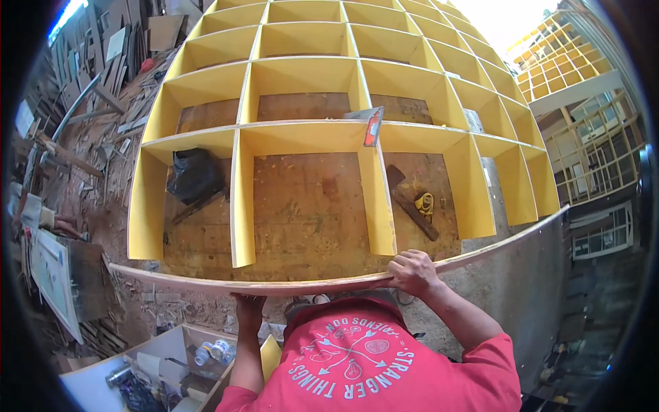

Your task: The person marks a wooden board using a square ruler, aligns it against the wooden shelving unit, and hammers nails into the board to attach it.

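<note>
A long, narrow board point(322, 284) with a pale edge crosses in front of the open end of a yellow grid frame point(375, 192). My right hand point(412, 271) is closed round the board, just right of a divider's end. My left hand point(248, 305) is beneath the board farther left, touching it, with its fingers hidden. A red and silver square tool point(372, 128) sits on a divider junction. Inside the compartments lie a black plastic bag point(195, 175), a dark wooden-handled tool point(419, 216) and a yellow tape measure point(424, 204).
Scrap boards point(113, 55) and debris line the left side, beside a leaning panel point(55, 278). An open box point(147, 371) with bottles and bags is at lower left. More yellow grid frames point(556, 69) and window-like frames point(600, 230) stand at the right.
</note>
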The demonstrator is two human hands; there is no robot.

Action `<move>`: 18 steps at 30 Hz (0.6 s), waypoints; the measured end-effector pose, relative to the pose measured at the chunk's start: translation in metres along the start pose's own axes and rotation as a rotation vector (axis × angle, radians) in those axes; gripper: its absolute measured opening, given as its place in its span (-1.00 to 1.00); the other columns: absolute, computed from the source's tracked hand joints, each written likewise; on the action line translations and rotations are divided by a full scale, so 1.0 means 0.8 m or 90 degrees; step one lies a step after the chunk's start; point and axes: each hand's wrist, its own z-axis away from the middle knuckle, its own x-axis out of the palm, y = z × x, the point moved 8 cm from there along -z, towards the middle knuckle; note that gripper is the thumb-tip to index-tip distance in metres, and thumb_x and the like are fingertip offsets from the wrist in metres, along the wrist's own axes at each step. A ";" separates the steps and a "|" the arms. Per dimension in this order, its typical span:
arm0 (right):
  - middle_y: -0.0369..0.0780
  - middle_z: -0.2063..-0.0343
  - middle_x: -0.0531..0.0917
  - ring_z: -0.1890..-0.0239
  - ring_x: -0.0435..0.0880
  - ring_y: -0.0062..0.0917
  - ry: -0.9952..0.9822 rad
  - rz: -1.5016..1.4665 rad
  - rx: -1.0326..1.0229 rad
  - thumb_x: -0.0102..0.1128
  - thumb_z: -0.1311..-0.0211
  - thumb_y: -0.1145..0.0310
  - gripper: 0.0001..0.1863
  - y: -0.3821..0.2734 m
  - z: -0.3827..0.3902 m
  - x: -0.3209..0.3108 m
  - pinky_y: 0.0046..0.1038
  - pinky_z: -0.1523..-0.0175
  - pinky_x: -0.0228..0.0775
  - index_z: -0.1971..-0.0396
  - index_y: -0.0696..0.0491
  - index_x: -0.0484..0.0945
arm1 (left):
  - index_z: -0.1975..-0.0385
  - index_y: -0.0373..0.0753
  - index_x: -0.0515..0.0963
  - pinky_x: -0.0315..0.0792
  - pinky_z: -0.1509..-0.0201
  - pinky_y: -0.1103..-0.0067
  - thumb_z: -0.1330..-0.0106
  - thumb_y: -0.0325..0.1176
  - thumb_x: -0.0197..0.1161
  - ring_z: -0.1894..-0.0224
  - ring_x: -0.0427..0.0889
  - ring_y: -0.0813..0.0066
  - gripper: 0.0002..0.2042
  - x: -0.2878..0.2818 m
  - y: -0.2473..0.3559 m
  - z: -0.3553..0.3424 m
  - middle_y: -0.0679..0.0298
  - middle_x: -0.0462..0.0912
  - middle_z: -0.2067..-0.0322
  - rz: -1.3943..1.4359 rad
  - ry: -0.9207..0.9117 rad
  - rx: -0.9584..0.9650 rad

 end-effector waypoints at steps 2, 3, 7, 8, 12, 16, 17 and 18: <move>-0.30 0.59 0.55 0.43 0.71 -0.36 0.040 0.007 -0.028 0.59 -0.06 -0.15 -0.45 0.002 0.000 0.001 -0.27 0.26 0.55 0.59 -0.05 0.47 | -0.61 -0.33 0.00 0.30 -0.64 0.30 -0.70 -0.27 0.16 -0.50 0.47 0.23 -0.35 -0.002 0.003 -0.019 0.08 0.44 -0.50 -0.068 -0.024 0.061; -0.30 0.59 0.55 0.43 0.71 -0.36 0.044 0.008 -0.027 0.59 -0.06 -0.15 -0.45 0.003 -0.003 0.002 -0.27 0.26 0.55 0.59 -0.05 0.47 | -0.60 -0.32 0.03 0.28 -0.65 0.32 -0.75 -0.21 0.06 -0.52 0.45 0.27 -0.40 -0.011 -0.003 -0.026 0.07 0.43 -0.51 -0.231 -0.057 0.157; -0.30 0.60 0.51 0.46 0.65 -0.39 0.098 0.010 -0.074 0.57 -0.07 -0.18 -0.42 0.004 -0.003 0.005 -0.32 0.29 0.45 0.61 -0.06 0.41 | -0.59 0.04 0.27 0.12 -0.72 0.14 -0.74 0.01 -0.15 -0.67 0.21 0.18 -0.48 -0.039 -0.049 -0.067 0.14 0.40 -0.54 0.416 -0.141 -0.046; -0.31 0.59 0.49 0.46 0.63 -0.40 0.120 0.013 -0.085 0.57 -0.07 -0.19 -0.41 0.006 -0.002 0.007 -0.34 0.29 0.43 0.62 -0.07 0.40 | -0.59 0.04 0.27 0.12 -0.72 0.14 -0.74 0.01 -0.15 -0.67 0.21 0.18 -0.48 -0.038 -0.050 -0.068 0.14 0.40 -0.54 0.412 -0.143 -0.044; -0.32 0.57 0.48 0.42 0.61 -0.42 0.126 -0.002 -0.058 0.55 -0.10 -0.09 -0.48 0.015 0.010 0.024 -0.36 0.26 0.41 0.61 -0.07 0.41 | -0.56 -0.08 0.30 0.22 -0.67 0.10 -0.76 -0.07 -0.10 -0.64 0.27 0.20 -0.51 -0.003 -0.009 -0.054 0.12 0.40 -0.53 0.071 -0.114 -0.017; -0.33 0.53 0.47 0.39 0.59 -0.44 0.124 0.038 -0.078 0.49 -0.08 0.07 -0.60 0.019 0.003 0.027 -0.36 0.23 0.40 0.59 -0.08 0.42 | -0.55 -0.13 0.29 0.33 -0.60 0.16 -0.74 -0.04 -0.06 -0.59 0.34 0.18 -0.49 0.006 -0.006 -0.048 0.12 0.39 -0.53 0.182 -0.096 -0.073; -0.33 0.53 0.47 0.38 0.59 -0.45 0.125 0.036 -0.090 0.46 -0.07 0.11 -0.64 0.018 0.001 0.029 -0.36 0.23 0.40 0.59 -0.08 0.42 | -0.55 -0.13 0.29 0.33 -0.60 0.16 -0.74 -0.04 -0.06 -0.59 0.34 0.18 -0.49 0.007 -0.005 -0.044 0.12 0.39 -0.53 0.178 -0.098 -0.076; -0.33 0.52 0.46 0.37 0.58 -0.44 0.122 0.019 -0.090 0.48 -0.10 0.09 -0.63 0.015 0.000 0.030 -0.36 0.22 0.41 0.57 -0.08 0.43 | -0.58 -0.13 0.27 0.28 -0.62 0.15 -0.72 0.03 -0.04 -0.61 0.30 0.17 -0.43 -0.018 0.004 -0.040 0.12 0.36 -0.55 0.172 0.043 -0.003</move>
